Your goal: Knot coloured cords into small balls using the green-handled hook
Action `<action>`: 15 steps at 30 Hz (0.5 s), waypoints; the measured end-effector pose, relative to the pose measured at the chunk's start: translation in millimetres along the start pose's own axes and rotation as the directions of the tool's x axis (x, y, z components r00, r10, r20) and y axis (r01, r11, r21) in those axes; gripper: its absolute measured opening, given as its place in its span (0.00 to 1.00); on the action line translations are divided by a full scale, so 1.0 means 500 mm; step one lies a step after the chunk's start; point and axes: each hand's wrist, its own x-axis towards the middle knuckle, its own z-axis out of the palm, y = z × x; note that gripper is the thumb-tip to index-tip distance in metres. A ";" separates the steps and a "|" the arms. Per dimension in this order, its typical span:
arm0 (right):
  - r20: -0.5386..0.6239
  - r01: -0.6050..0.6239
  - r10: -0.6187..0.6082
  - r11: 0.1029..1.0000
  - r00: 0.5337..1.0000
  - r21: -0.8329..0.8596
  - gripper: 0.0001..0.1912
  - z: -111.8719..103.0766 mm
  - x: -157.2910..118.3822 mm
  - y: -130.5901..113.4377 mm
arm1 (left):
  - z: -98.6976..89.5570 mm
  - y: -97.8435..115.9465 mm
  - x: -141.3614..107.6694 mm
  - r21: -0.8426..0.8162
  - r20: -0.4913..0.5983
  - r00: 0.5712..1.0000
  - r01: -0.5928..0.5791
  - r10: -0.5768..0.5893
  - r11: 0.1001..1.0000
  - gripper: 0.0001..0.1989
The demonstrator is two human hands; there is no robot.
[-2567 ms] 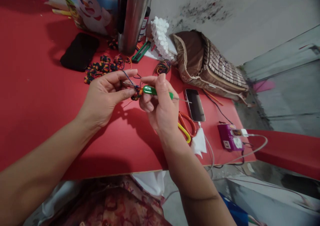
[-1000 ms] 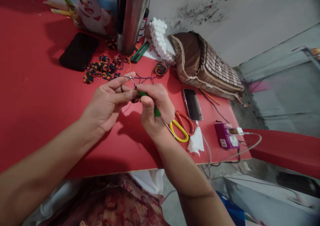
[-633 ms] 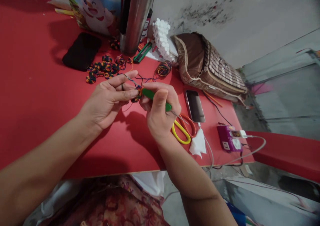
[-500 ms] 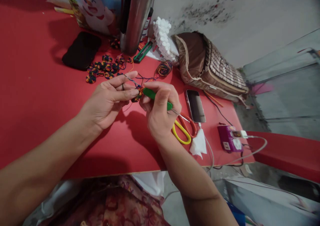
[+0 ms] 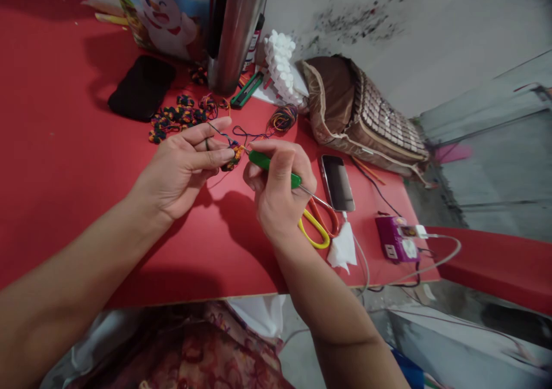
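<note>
My left hand [image 5: 185,168] pinches a small crocheted piece [image 5: 234,158] in dark and orange yarn between thumb and fingers, a strand running over the raised index finger. My right hand [image 5: 282,185] is closed around the green handle of a crochet hook [image 5: 295,177]; its front tip points at the piece, and a metal shaft sticks out behind the hand. From the work, yarn leads back to a coiled yarn bundle [image 5: 283,118]. Several similar crocheted pieces [image 5: 176,116] lie in a heap beyond my left hand.
On the red table [image 5: 77,176] lie a black phone-shaped object [image 5: 141,88], a green cutter [image 5: 246,90], scissors [image 5: 317,228] and a charging phone [image 5: 337,182]. A steel flask [image 5: 239,33] stands at the back. A brown cushion [image 5: 366,107] leans at the wall; a purple power adapter [image 5: 394,237] sits right.
My hands have drawn slightly apart, the left shifting a little left and the right a little right. More of the crocheted piece and the hook's front tip now shows between them.
</note>
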 end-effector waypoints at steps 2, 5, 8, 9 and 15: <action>0.006 0.012 -0.012 1.000 1.000 0.018 0.19 0.001 0.001 -0.003 | 0.000 0.002 -0.001 0.016 -0.002 1.000 -0.017 0.017 1.000 0.21; -0.005 0.019 -0.019 1.000 1.000 0.008 0.19 0.001 0.001 -0.006 | 0.000 0.005 -0.003 0.072 -0.006 0.999 -0.043 0.044 0.996 0.21; -0.025 0.017 -0.018 1.000 1.000 -0.011 0.20 0.000 0.000 -0.008 | 0.002 0.009 -0.005 0.084 -0.022 0.998 -0.057 0.059 0.995 0.23; -0.025 0.020 -0.021 1.000 0.999 -0.010 0.20 -0.001 0.000 -0.009 | 0.003 0.011 -0.005 0.074 -0.025 0.997 -0.066 0.068 0.995 0.23; -0.031 0.111 -0.114 0.991 0.993 -0.077 0.19 -0.007 0.001 -0.006 | 0.013 0.019 -0.005 0.031 -0.030 0.991 -0.127 0.128 0.991 0.21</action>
